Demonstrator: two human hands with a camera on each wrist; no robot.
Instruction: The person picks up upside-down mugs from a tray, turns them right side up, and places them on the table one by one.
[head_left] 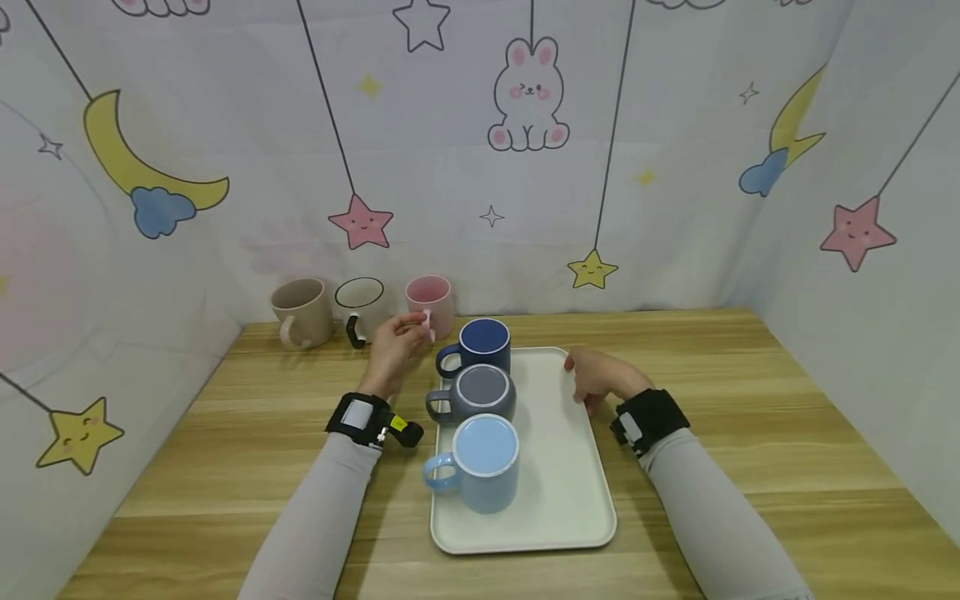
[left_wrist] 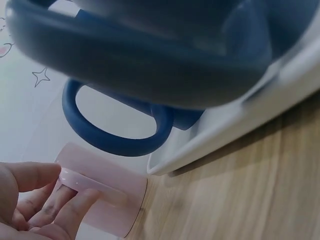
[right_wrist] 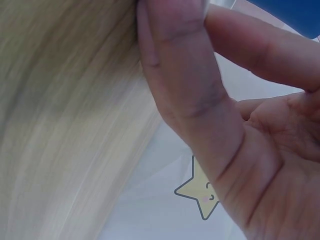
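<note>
At the back of the table, my left hand (head_left: 393,350) pinches the handle of a pink mug (head_left: 442,307) between thumb and fingers. The left wrist view shows the pink mug (left_wrist: 115,187) standing on the wood, its handle between the fingertips. My right hand (head_left: 603,375) grips the far right edge of a white tray (head_left: 562,500); in the right wrist view its fingers (right_wrist: 195,75) are bent at the rim. Along the tray's left side stand a navy mug (head_left: 495,354), a dark grey mug (head_left: 495,404) and a light blue mug (head_left: 491,492), handles to the left.
Left of the pink mug, a beige mug (head_left: 315,321) and a white mug with a black handle (head_left: 367,312) stand by the back wall. A pale printed curtain (head_left: 450,183) encloses the wooden table (head_left: 750,400) at the back and sides.
</note>
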